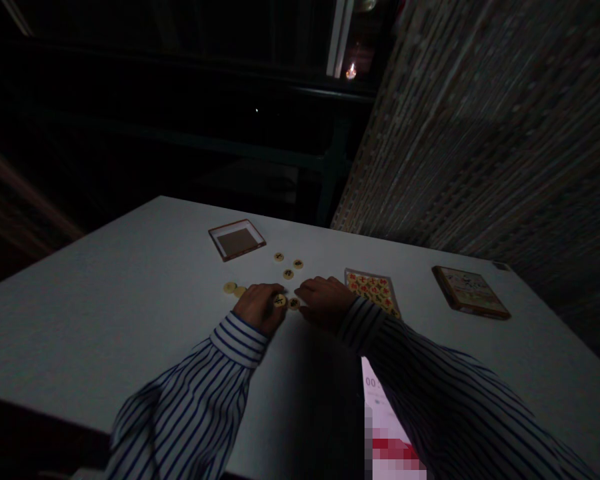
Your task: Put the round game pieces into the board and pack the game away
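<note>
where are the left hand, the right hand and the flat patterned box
Left hand (pixel 257 306), head view, back of the hand
Right hand (pixel 330 300), head view, back of the hand
Flat patterned box (pixel 473 291), head view, top face

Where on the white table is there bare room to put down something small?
Bare table stretches left of the left sleeve, the loose discs and the open tray. Another free patch lies between the filled tray and the flat box. Crowded: the middle, where the left hand and right hand are among discs and the right sleeve partly hides a lit screen.
</note>
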Action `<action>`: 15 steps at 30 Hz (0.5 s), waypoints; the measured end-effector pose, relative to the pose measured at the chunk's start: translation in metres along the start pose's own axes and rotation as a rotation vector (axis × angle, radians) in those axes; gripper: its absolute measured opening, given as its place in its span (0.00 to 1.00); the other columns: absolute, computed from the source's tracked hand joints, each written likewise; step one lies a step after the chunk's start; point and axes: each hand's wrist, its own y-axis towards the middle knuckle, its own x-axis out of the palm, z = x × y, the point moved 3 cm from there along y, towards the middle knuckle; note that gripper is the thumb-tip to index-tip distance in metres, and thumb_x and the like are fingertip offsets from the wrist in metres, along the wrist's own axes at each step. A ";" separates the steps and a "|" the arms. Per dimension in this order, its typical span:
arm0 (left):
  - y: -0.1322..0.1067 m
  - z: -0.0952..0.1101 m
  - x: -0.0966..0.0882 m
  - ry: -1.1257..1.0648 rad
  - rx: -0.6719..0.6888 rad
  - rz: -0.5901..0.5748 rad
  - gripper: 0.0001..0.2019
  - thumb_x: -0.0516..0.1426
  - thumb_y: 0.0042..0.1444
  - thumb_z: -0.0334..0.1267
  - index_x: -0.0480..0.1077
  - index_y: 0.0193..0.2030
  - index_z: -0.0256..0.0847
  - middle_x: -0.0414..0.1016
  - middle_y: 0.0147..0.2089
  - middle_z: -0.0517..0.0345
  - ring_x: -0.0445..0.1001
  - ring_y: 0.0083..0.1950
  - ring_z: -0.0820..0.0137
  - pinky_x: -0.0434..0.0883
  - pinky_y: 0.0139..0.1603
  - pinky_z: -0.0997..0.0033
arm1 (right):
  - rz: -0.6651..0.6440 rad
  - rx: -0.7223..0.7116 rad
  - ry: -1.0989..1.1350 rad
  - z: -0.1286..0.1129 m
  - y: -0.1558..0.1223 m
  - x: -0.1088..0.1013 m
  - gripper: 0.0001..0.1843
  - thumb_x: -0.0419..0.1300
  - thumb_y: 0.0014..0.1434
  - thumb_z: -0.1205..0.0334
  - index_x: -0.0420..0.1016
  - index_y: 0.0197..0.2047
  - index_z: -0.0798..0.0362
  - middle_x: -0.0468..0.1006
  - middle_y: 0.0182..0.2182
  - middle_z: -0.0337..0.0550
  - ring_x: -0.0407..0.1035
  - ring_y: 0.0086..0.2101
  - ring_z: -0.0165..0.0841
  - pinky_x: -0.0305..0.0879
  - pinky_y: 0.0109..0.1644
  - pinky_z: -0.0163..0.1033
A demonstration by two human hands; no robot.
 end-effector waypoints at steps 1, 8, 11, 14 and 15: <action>0.000 0.002 -0.001 -0.008 0.001 0.014 0.12 0.53 0.47 0.36 0.66 0.41 0.39 0.73 0.37 0.52 0.70 0.39 0.64 0.68 0.42 0.62 | 0.004 0.000 0.005 0.001 -0.002 -0.001 0.16 0.49 0.56 0.60 0.68 0.46 0.53 0.71 0.43 0.49 0.64 0.43 0.39 0.58 0.40 0.45; 0.002 0.016 -0.007 -0.026 -0.041 0.111 0.14 0.55 0.47 0.37 0.64 0.42 0.39 0.73 0.36 0.53 0.71 0.39 0.65 0.69 0.41 0.63 | 0.034 0.022 0.037 0.005 -0.012 -0.007 0.16 0.50 0.56 0.59 0.67 0.47 0.54 0.71 0.44 0.49 0.63 0.44 0.38 0.58 0.42 0.44; 0.003 0.021 -0.010 -0.032 -0.020 0.142 0.14 0.55 0.47 0.38 0.64 0.42 0.38 0.73 0.35 0.53 0.71 0.38 0.66 0.69 0.41 0.64 | 0.049 0.021 0.047 0.006 -0.016 -0.009 0.16 0.51 0.55 0.60 0.67 0.47 0.54 0.71 0.43 0.49 0.63 0.43 0.37 0.58 0.42 0.44; 0.003 0.024 -0.013 -0.030 -0.013 0.154 0.13 0.55 0.48 0.38 0.64 0.42 0.39 0.73 0.35 0.53 0.71 0.38 0.66 0.69 0.41 0.63 | 0.056 0.013 0.051 0.007 -0.021 -0.013 0.16 0.52 0.55 0.60 0.68 0.46 0.55 0.71 0.43 0.49 0.63 0.44 0.37 0.58 0.43 0.44; 0.004 0.025 -0.013 -0.028 -0.015 0.151 0.13 0.55 0.48 0.39 0.64 0.41 0.39 0.73 0.36 0.53 0.71 0.38 0.66 0.69 0.41 0.63 | 0.059 0.015 0.052 0.008 -0.023 -0.014 0.16 0.51 0.55 0.60 0.68 0.46 0.55 0.71 0.43 0.49 0.63 0.44 0.37 0.58 0.43 0.44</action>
